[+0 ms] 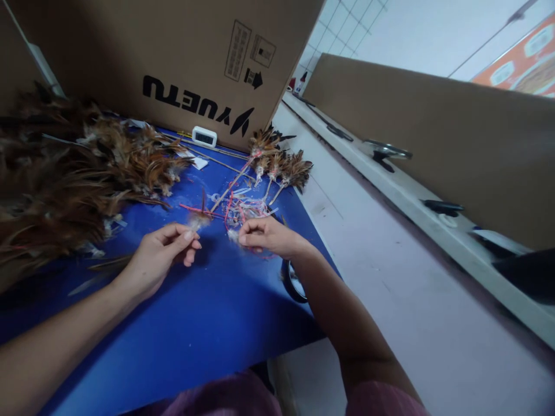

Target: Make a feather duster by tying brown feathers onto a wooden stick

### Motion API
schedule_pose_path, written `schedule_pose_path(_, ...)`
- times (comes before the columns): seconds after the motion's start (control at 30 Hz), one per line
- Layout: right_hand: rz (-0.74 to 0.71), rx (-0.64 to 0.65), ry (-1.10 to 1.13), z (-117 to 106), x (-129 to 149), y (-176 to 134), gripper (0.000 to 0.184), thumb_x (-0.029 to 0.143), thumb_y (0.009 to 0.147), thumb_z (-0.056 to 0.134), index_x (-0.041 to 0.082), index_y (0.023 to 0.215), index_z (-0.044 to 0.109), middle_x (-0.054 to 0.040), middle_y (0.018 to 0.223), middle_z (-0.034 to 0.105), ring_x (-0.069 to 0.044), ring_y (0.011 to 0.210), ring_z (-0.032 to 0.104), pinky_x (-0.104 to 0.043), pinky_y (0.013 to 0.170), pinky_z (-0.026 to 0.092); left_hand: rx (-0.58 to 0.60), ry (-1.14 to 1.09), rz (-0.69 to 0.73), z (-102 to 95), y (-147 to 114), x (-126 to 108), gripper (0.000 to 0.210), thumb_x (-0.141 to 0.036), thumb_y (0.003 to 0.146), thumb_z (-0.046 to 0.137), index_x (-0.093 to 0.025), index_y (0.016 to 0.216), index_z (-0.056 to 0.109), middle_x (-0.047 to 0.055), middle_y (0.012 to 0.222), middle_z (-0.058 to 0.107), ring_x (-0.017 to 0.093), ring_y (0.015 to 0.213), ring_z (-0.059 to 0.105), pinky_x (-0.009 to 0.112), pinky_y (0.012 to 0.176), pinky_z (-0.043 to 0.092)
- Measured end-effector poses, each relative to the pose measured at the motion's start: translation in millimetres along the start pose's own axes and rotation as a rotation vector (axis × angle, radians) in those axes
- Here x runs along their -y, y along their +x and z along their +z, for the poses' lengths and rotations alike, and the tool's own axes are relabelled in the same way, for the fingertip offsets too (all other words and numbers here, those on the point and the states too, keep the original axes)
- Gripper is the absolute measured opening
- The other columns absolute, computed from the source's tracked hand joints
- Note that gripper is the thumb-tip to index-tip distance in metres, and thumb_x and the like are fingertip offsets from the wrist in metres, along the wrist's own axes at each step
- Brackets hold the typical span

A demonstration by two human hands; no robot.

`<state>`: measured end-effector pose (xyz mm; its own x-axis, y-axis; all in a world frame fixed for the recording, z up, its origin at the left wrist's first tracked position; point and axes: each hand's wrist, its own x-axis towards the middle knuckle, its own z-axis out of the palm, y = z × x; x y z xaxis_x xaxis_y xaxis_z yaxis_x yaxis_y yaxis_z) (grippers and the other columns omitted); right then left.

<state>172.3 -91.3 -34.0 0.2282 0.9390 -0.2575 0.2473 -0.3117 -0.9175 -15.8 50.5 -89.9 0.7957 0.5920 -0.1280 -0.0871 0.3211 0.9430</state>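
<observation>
My left hand (162, 248) pinches a small brown feather (200, 218) with a downy base, held above the blue tabletop (195, 312). To its right, my right hand (269, 236) is closed, thumb against fingers, on a whitish tuft of down (233, 236). Just beyond that hand lies a tangle of red, white and clear strips (247, 208). A thin stick (228, 188) with brown feathers bound at its far end slants behind the tangle. More feather bunches on sticks (295, 170) rest at the table's right edge.
A large pile of brown feathers (65, 179) covers the left side. Behind stand a cardboard box (186, 52) and a small white digital display (204, 137). A round black-rimmed object (295, 283) sits beneath my right forearm. Along the right runs a white ledge (359, 156).
</observation>
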Motion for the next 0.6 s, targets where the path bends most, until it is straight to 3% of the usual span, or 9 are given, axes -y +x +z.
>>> schedule_pose_path(0.27, 0.110, 0.286, -0.054, 29.6, 7.4, 17.8, 0.004, 0.018, 0.074, 0.057, 0.014, 0.072, 0.056, 0.0066, 0.050, 0.053, -0.003, 0.038, 0.041, -0.015, 0.038, 0.032, 0.178, 0.055, -0.058, 1.5, -7.0, 3.7, 0.027, -0.038, 0.072, 0.072, -0.014, 0.081, 0.066, 0.003, 0.061, 0.066, 0.012, 0.055, 0.062, 0.021, 0.051, 0.050)
schedule_pose_path(0.43, 0.105, 0.314, -0.083, 30.4, 8.5, 22.0, 0.013, 0.021, 0.074, 0.056, 0.016, 0.063, 0.050, 0.0082, 0.046, 0.047, -0.003, 0.037, 0.038, -0.015, 0.037, 0.031, 0.218, 0.081, -0.104, -0.7, -5.2, 4.5, 0.025, -0.037, 0.071, 0.074, -0.014, 0.077, 0.065, 0.004, 0.063, 0.068, 0.013, 0.058, 0.065, 0.023, 0.058, 0.054)
schedule_pose_path(0.6, 0.112, 0.325, -0.046, 29.1, 5.9, 22.7, 0.013, 0.025, 0.074, 0.058, 0.016, 0.067, 0.052, 0.0095, 0.045, 0.045, -0.002, 0.036, 0.037, -0.014, 0.035, 0.029, 0.245, 0.094, -0.123, 0.0, -4.4, 5.0, 0.026, -0.037, 0.071, 0.074, -0.013, 0.075, 0.066, 0.005, 0.069, 0.069, 0.013, 0.058, 0.065, 0.024, 0.058, 0.055)
